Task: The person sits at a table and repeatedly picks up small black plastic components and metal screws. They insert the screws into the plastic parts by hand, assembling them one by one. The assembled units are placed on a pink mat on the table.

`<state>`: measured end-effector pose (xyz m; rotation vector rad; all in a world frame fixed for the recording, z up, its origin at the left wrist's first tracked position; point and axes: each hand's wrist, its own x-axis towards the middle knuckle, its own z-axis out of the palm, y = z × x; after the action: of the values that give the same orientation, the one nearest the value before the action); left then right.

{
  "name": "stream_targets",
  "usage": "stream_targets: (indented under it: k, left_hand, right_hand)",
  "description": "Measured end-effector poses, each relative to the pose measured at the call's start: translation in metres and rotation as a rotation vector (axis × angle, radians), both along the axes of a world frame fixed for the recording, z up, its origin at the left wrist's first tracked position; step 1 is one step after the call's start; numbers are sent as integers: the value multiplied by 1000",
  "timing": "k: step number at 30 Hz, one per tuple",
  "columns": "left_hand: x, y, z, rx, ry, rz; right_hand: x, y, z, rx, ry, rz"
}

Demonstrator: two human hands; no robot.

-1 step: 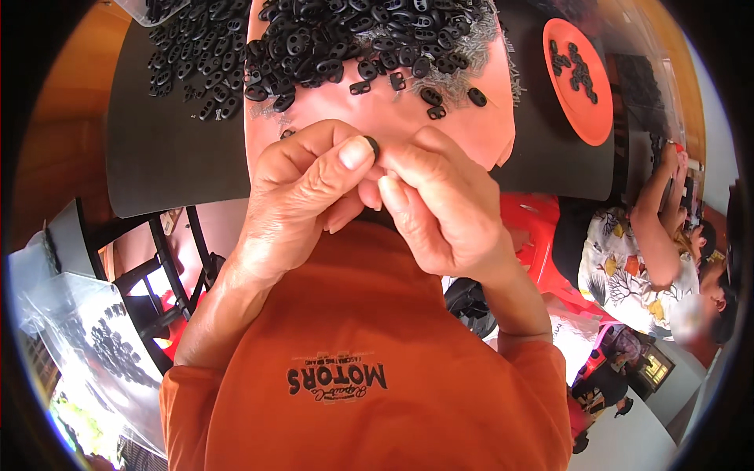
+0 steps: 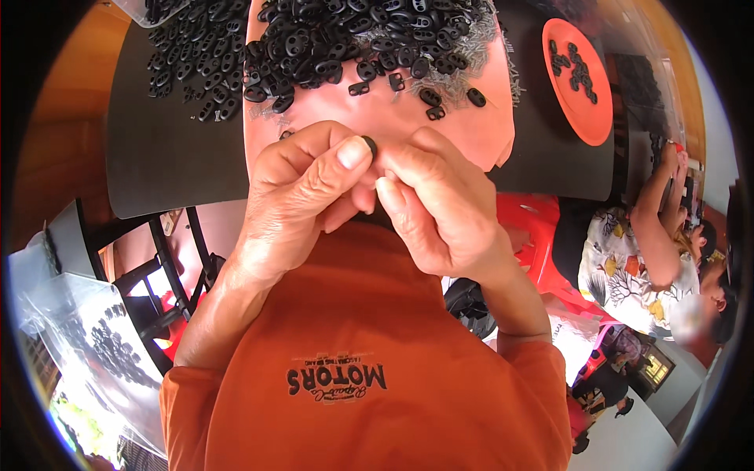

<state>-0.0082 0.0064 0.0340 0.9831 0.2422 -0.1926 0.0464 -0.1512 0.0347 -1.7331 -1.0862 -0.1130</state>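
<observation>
Left hand and right hand press together, pinching one small black clip at the fingertips; a slipped grip could drop it into the pile just beyond

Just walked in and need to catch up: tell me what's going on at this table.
A person in an orange shirt holds both hands together over the table edge. The left hand and the right hand pinch one small black plastic piece between their fingertips. Ahead lies a big heap of black pieces on a salmon-pink sheet over a dark table. A round orange lid to the right holds a few more. Another person sits further right.
</observation>
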Motion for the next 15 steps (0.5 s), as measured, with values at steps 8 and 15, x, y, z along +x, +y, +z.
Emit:
stream_targets:
  k: [8,15]
  left_hand:
    - [0,3,7,242,-108,-207]
    - [0,-1,5,277,-93,-151]
  right_hand:
    - [3,-4,-3,88,245,-21]
    - [6,-11,-4,44,119,-50]
